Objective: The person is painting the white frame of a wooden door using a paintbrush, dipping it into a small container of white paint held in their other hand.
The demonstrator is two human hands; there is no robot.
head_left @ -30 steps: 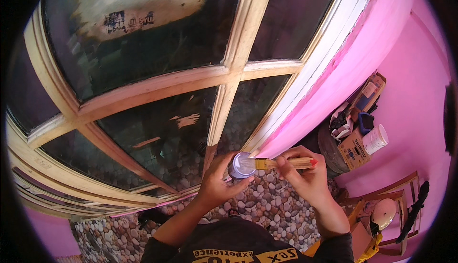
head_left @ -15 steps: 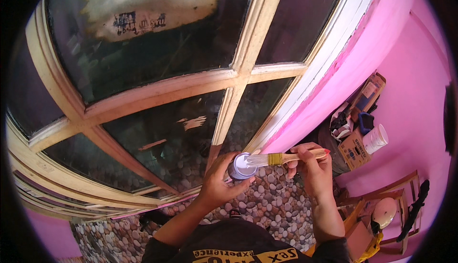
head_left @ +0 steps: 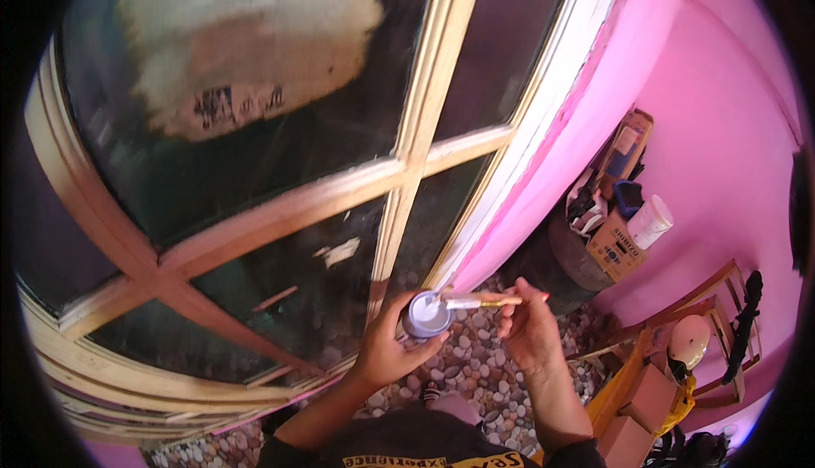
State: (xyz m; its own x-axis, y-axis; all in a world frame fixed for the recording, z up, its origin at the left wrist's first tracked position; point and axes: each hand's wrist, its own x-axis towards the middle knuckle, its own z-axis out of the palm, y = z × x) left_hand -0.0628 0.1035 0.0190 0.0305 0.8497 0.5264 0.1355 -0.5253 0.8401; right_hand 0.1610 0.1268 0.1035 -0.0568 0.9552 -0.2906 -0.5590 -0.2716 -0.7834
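While cupping lilac paint pot (head_left: 429, 333) open-side-up in left hand (head_left: 389, 347), lower centre, pinching wooden-handled paintbrush (head_left: 486, 301) in right hand (head_left: 531, 337), bristles (head_left: 458, 304) at pot's mouth, presumably against drips.

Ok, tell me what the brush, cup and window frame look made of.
Brush: probably bare wood handle, by its tan colour; the yellowish band could be metal.
Cup: likely smooth plastic, by its even lavender wall and rounded rim.
Frame: perhaps painted wood, by its moulded edges and cream coat; no clear grain.
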